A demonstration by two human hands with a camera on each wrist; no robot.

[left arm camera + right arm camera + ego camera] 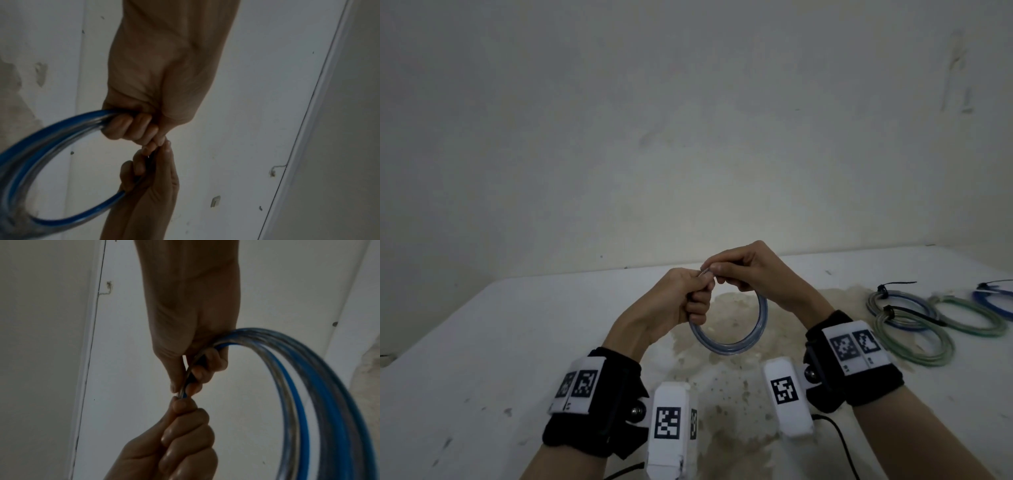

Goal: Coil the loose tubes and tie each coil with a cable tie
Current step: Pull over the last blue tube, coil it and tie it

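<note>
A coil of clear and blue tube (729, 346) hangs upright above the table between both hands. My left hand (697, 298) grips the coil's upper left part in a fist, fingers curled round the strands. My right hand (726, 272) pinches the top of the coil right beside it, thumb and fingers on the strands. In the left wrist view the left hand (135, 126) grips the coil (30, 138), with the right hand (152, 168) below it. In the right wrist view the right hand (191, 378) pinches the strands of the coil (308, 386) and the left hand (185, 423) meets it fingertip to fingertip. No cable tie shows in either hand.
Several tied coils lie at the table's right: a blue-grey coil (904, 308) and a green coil (921, 346), each with a black cable tie, another green coil (969, 317), and a blue coil (996, 301) at the edge. The white table (517, 325) has a stained patch under the hands.
</note>
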